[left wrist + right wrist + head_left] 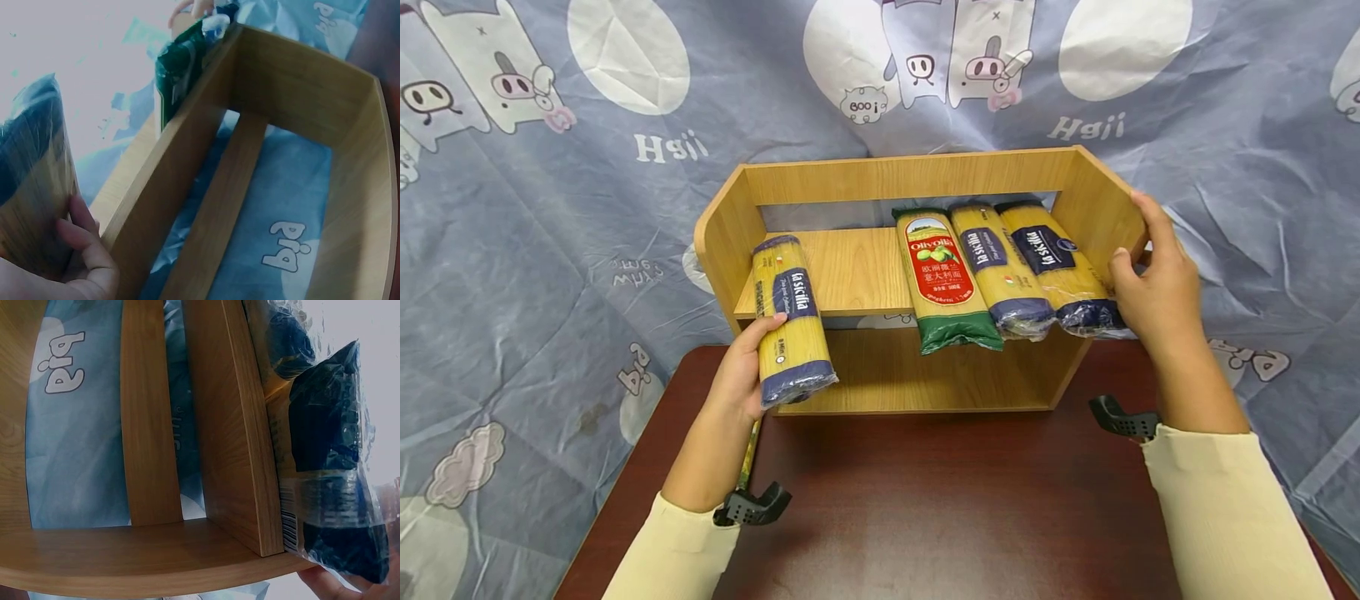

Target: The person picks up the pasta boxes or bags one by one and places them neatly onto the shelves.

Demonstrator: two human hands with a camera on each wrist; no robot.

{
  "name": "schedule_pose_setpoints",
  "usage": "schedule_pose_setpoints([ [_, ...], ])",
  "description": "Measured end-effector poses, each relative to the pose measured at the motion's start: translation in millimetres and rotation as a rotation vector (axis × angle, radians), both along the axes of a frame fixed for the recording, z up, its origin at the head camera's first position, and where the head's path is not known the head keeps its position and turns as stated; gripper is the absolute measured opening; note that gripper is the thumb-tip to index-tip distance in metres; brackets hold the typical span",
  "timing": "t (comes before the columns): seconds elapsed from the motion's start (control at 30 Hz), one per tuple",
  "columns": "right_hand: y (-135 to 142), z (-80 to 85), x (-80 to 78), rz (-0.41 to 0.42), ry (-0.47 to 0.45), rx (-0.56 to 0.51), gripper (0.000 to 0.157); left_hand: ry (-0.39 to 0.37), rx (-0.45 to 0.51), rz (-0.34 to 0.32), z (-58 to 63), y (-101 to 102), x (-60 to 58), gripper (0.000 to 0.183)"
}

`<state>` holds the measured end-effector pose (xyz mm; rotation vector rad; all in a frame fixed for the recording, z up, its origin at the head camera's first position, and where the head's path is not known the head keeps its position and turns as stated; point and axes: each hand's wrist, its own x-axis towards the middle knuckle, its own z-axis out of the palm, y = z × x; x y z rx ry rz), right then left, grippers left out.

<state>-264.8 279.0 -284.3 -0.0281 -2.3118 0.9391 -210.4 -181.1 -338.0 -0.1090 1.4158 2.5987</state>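
My left hand (741, 367) grips a pack of spaghetti (792, 321) with blue ends and a blue "la sicilia" label. The pack leans at the left end of the upper board of a wooden shelf (910, 158), its lower end out past the front edge. In the left wrist view, the thumb and fingers hold the pack's side (37, 181). My right hand (1161, 292) holds the shelf's right side panel at its front edge. Beside it lie two more la sicilia packs (1051, 250) (992, 258) and a green-ended Olivoilà pack (940, 275) with a red label.
The shelf's lower compartment (925, 375) opens toward me on a dark red table (925, 500). A thin yellow-green edge of something (749, 454) shows by my left wrist. Printed blue cloth (625, 208) hangs behind and at both sides.
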Motion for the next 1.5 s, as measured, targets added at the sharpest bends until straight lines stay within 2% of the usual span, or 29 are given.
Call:
schedule_pose_setpoints([
  [0.2, -1, -0.8, -1.7, 0.005, 0.005, -0.004, 0.066, 0.04, 0.057, 0.019, -2.7, 1, 6.8, 0.03],
  [0.5, -2, 0.1, -1.8, -0.001, 0.012, 0.004, 0.065, 0.13, 0.122, 0.038, -11.4, 3, 23.7, 0.026],
  [0.6, -1, 0.5, -0.4, -0.004, 0.01, 0.005, 0.065, 0.183, 0.153, 0.033, -14.3, 5, 28.6, 0.03],
  [0.7, -1, 0.6, 0.3, -0.01, 0.008, 0.011, 0.065, 0.217, 0.16, 0.055, -17.4, 8, 33.6, 0.036],
  [0.9, -3, 0.3, -1.2, -0.005, 0.007, 0.003, 0.065, 0.207, 0.11, 0.125, -21.9, 10, 42.0, 0.055],
  [1.2, -3, 0.4, -1.6, 0.007, 0.013, -0.016, 0.066, 0.224, 0.076, 0.112, -21.6, 10, 44.9, 0.063],
  [1.5, -2, -1.3, -0.6, -0.006, 0.009, -0.009, 0.066, 0.215, 0.057, 0.079, -21.6, 15, 38.7, 0.065],
])
